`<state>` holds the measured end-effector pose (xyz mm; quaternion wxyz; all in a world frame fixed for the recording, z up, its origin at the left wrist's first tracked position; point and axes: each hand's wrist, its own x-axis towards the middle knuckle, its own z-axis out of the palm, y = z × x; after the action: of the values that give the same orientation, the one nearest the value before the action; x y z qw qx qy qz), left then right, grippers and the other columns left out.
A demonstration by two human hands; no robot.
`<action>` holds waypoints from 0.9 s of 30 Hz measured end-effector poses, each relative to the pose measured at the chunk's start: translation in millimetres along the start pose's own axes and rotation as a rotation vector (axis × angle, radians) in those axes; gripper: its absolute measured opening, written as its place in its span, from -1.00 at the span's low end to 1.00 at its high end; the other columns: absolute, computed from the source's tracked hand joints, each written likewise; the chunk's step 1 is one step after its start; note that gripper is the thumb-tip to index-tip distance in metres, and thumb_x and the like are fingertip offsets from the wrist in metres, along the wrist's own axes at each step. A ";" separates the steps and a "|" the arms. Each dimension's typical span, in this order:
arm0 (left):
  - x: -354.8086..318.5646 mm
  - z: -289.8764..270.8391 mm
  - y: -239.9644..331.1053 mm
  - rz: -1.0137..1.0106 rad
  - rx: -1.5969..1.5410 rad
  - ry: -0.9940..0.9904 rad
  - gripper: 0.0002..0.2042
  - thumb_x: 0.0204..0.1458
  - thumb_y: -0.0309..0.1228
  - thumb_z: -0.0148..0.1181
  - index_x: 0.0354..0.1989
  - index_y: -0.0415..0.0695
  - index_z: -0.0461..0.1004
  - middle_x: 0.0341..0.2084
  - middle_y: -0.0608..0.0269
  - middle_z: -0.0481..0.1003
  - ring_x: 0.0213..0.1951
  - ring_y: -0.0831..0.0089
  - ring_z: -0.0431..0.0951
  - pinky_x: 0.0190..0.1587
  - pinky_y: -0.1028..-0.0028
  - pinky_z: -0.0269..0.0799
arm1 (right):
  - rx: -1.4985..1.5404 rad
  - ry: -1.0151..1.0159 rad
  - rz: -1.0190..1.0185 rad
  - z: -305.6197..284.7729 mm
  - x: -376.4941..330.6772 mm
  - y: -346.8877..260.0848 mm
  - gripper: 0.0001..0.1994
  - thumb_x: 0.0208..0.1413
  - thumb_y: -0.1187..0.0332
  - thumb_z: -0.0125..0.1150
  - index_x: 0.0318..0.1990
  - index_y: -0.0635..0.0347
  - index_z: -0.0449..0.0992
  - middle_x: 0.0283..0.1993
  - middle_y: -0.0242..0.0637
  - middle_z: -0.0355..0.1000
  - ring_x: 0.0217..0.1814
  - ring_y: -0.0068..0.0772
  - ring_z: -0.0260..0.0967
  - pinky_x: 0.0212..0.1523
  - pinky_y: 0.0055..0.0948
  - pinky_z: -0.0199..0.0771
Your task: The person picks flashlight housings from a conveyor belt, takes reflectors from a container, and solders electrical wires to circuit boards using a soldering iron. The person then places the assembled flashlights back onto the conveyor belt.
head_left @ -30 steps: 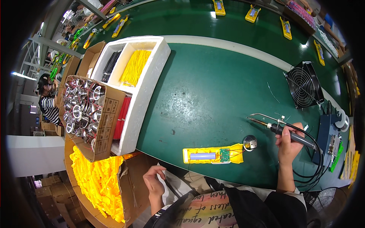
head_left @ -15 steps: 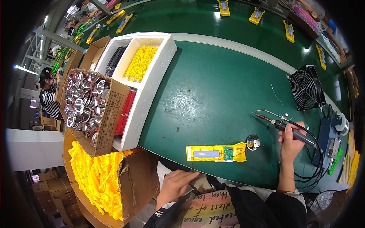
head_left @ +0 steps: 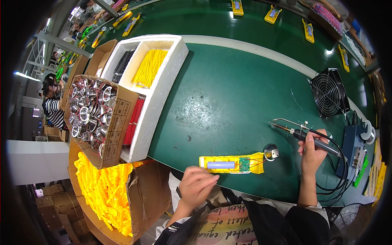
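My right hand [head_left: 312,153] is wrapped round the grip of a soldering iron [head_left: 300,134]; a thin metal tube runs along it, and its tip points left above the bench. My left hand [head_left: 197,185] is at the bench's front edge, by the left end of a yellow plastic housing [head_left: 258,163]. Its fingers are pressed together; whatever they hold is hidden. Inside the housing lie a lavender battery cell [head_left: 221,165] and a green circuit board [head_left: 244,164]. Thin wires run from the board to a round silver lamp reflector [head_left: 271,152] at the right end.
A white foam box [head_left: 161,102] of yellow, black and red wires stands left, beside a carton [head_left: 120,126] of reflectors. Below is a carton [head_left: 149,192] of yellow parts. A black fan [head_left: 328,93] and blue soldering station [head_left: 350,143] stand right. Housings lie on the far green belt [head_left: 204,18].
My left hand has risen to the housing's left end, with its fingers drawn together. The soldering iron has shifted slightly left in my right hand. The housing stays in place.
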<state>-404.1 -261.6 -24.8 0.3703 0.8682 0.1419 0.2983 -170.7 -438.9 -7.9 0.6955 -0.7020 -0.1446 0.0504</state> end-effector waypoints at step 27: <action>34.7 20.3 19.4 0.096 0.226 -0.256 -0.86 -0.30 -0.44 0.23 -0.48 -0.02 0.48 -0.60 0.48 0.34 -0.52 0.50 0.31 -0.25 0.43 0.16 | 0.068 -0.525 0.039 -1.7 -18.5 -8.1 -0.89 -0.30 0.51 0.15 -0.60 0.29 0.33 -0.66 -0.35 0.30 -0.70 -0.70 0.11 -0.67 -0.68 0.09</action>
<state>-363.9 -270.1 -7.4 0.2706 0.9410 0.0845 0.1849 -188.9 -445.7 -2.3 0.6565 -0.6437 -0.3045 0.2491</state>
